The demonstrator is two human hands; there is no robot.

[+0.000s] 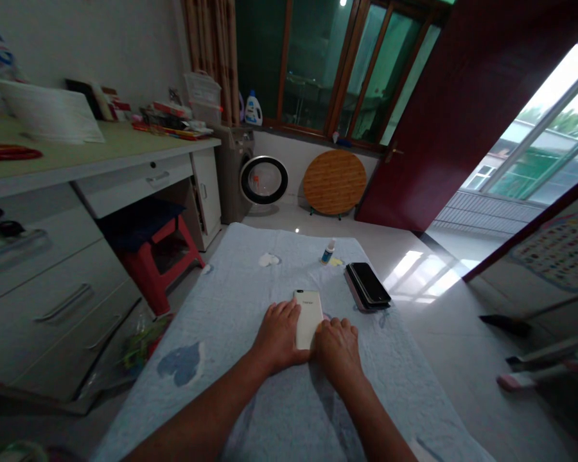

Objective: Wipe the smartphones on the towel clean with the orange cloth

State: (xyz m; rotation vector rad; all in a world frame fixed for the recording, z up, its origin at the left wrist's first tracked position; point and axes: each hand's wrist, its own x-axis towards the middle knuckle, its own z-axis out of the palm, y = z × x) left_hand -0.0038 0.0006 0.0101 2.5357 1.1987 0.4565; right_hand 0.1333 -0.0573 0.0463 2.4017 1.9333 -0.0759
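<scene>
A white smartphone (309,319) lies back side up on the pale blue patterned cover (270,282), its camera at the top left corner. My left hand (278,333) grips it, fingers along the left edge and thumb across the bottom end. Against the phone's lower right edge is my right hand (338,346), its fingers curled; what they hold, if anything, is hidden. Farther right sits a stack of dark phones or flat devices (367,285), the top one with its black screen up. A small spray bottle (327,251) with a blue label stands beyond the smartphone.
To the left is a white desk (125,179) with drawers, with a red stool (166,263) partly beneath it. A washing machine (234,170) with its round door open, a round wooden tabletop (334,182) and a dark red door (443,115) are at the back.
</scene>
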